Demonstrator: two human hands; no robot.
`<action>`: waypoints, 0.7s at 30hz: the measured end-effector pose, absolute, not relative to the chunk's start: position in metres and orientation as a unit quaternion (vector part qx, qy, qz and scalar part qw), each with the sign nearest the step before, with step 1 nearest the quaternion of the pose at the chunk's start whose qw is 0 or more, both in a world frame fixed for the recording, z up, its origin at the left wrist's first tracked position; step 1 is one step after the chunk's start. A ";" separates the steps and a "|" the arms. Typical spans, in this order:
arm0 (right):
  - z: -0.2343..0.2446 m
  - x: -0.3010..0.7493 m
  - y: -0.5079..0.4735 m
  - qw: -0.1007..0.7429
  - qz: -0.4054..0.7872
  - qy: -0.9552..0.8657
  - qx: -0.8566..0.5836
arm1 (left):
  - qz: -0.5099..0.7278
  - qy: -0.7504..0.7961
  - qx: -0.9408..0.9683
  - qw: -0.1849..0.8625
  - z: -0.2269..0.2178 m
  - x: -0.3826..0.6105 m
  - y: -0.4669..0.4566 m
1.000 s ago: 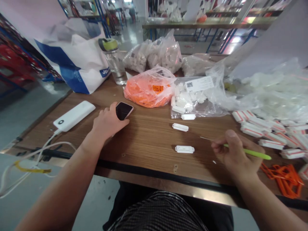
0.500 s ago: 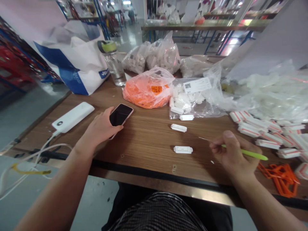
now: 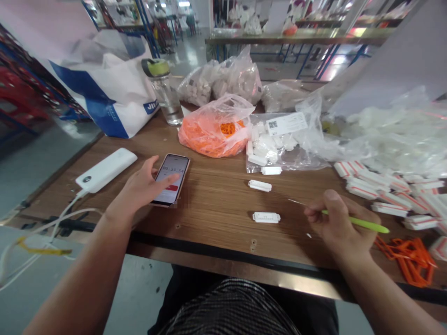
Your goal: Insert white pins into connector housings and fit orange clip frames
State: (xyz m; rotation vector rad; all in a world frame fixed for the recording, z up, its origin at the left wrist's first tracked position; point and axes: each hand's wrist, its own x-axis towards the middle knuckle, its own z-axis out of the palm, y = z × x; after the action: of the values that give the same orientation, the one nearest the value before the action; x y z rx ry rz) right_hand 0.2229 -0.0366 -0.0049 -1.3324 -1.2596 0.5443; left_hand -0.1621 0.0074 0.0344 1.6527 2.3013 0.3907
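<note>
My left hand (image 3: 141, 188) rests on a smartphone (image 3: 171, 179) lying flat on the wooden table (image 3: 216, 200); its fingers curl round the phone's near left side and the lit screen shows a timer. My right hand (image 3: 337, 223) is closed in a pinch on a green-handled pick tool (image 3: 359, 223), whose thin metal tip points left. Two small white plastic parts (image 3: 266, 217) (image 3: 260, 185) lie on the table between my hands, untouched.
A white power bank (image 3: 106, 170) with cables lies left. Behind stand a water bottle (image 3: 164, 90), a white-and-blue bag (image 3: 104, 88), an orange-filled plastic bag (image 3: 214, 128) and bags of white parts (image 3: 275, 144). White red-striped pieces (image 3: 384, 195) and orange clips (image 3: 408, 263) lie right.
My left hand has pulled the phone nearer and to the left, and its dark screen has lit up with a timer. My right hand with the tool has barely moved.
</note>
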 end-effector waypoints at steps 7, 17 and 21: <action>-0.005 0.222 -0.036 0.570 0.234 -0.541 -0.572 | 0.162 0.802 0.551 0.164 0.039 -0.159 0.007; -0.004 0.222 -0.037 0.576 0.240 -0.542 -0.563 | 0.069 0.783 0.615 0.063 0.038 -0.136 -0.017; -0.003 0.222 -0.037 0.574 0.234 -0.547 -0.562 | 0.060 0.787 0.612 0.050 0.036 -0.138 -0.016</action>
State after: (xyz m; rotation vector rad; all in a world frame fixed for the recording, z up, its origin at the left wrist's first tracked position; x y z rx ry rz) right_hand 0.2218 -0.0372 -0.0034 -1.3174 -1.2824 0.5474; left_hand -0.1377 -0.0160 0.0361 1.8623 2.3969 0.1838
